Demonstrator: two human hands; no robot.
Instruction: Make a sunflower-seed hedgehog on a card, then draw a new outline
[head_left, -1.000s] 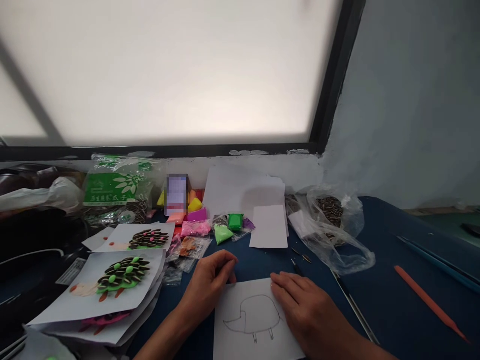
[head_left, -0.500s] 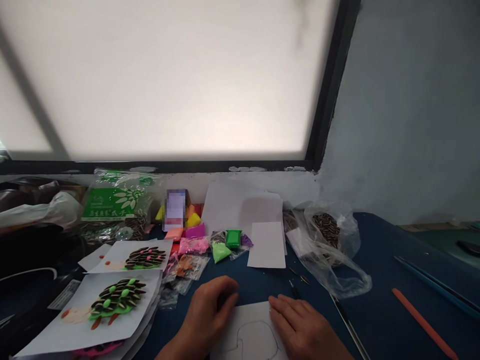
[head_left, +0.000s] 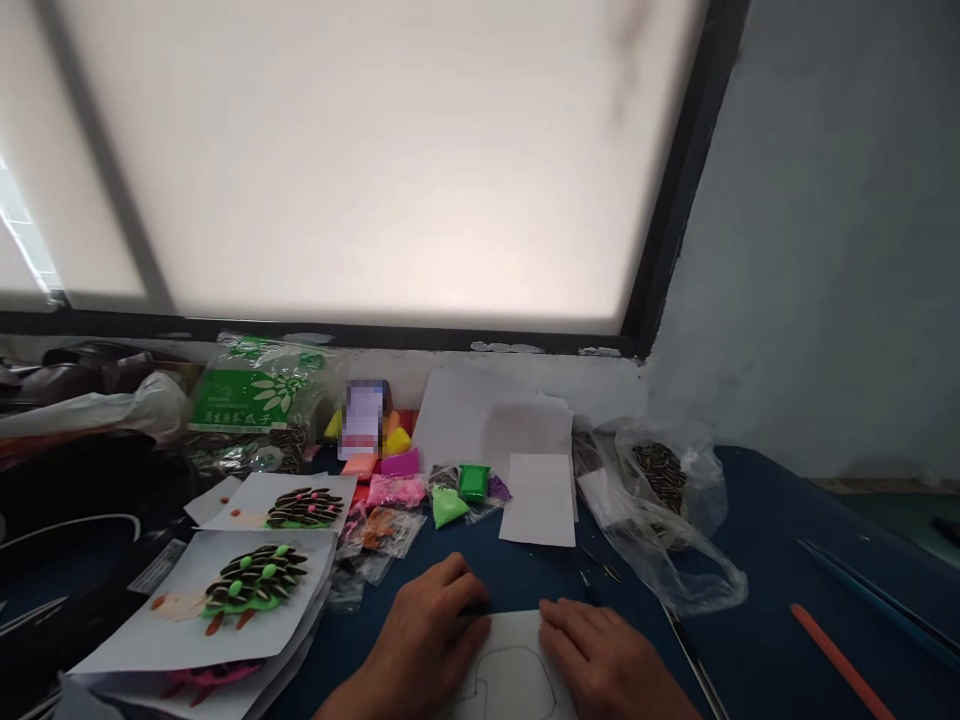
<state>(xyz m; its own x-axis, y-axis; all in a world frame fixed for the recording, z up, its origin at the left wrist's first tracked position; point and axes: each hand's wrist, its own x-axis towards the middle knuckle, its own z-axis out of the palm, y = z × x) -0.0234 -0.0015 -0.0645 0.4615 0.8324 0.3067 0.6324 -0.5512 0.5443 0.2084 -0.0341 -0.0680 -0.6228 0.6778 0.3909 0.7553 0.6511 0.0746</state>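
Observation:
A white sheet of paper with a curved outline drawn on it lies at the bottom middle of the head view. My left hand rests over its left edge, fingers bent and thumb apart. Flat on the right edge lies my right hand, its fingers stretched out side by side. Both hands touch the paper without gripping anything. The lower part of the sheet runs out of view. Just beyond the right fingertips is a dark pen, partly hidden.
Left lie stacked papers with a hedgehog of clay and seeds. Behind are clay packets, a phone, a green seed bag and white paper. Right are a plastic bag of seeds and an orange stick.
The camera view has turned slightly left, so the table things appear further right. My left hand has shifted a little to the right over the paper; my right hand stays on its edge.

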